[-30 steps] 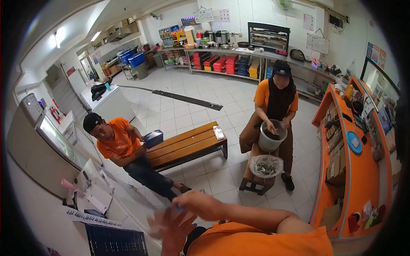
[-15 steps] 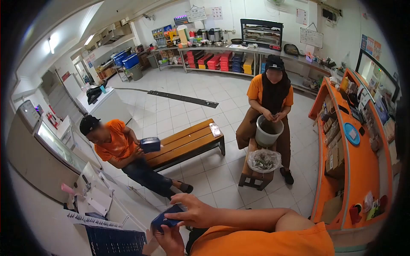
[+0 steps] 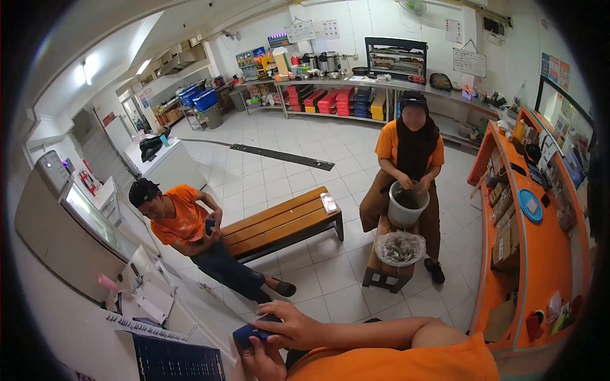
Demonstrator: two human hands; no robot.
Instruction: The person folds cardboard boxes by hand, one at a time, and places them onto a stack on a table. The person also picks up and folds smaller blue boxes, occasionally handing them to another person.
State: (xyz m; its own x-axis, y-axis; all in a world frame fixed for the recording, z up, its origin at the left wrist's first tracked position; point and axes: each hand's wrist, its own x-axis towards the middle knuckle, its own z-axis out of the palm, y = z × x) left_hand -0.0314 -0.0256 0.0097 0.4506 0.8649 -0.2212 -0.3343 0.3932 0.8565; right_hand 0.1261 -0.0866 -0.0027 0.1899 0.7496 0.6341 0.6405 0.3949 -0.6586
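In the head view, both of the wearer's hands meet low in the frame on a small dark blue box (image 3: 254,332). The right hand (image 3: 289,325) lies over the box's top and near edge, fingers curled down across it in a firm grasp, its forearm running off to the right above an orange sleeve (image 3: 394,365). The left hand (image 3: 262,360) comes up from beneath and cups the underside of the box, thumb against its near side, so the box is clamped between the two palms; how tightly the left fingers close cannot be told, since the box hides them. Just left of the grip lies a dark ridged panel (image 3: 178,359) with papers (image 3: 149,298) on the white counter above it. Beyond the grip, well apart, a seated person in orange (image 3: 184,222) holds a small dark thing at the chest beside a wooden bench (image 3: 279,222), on whose far end a small packet (image 3: 329,202) rests. Farther right of the grip, another person in orange (image 3: 410,146) bends both hands into a grey bucket (image 3: 406,206), with a clear bag (image 3: 399,247) on the stool below it. An orange counter (image 3: 540,254) runs along the right edge.
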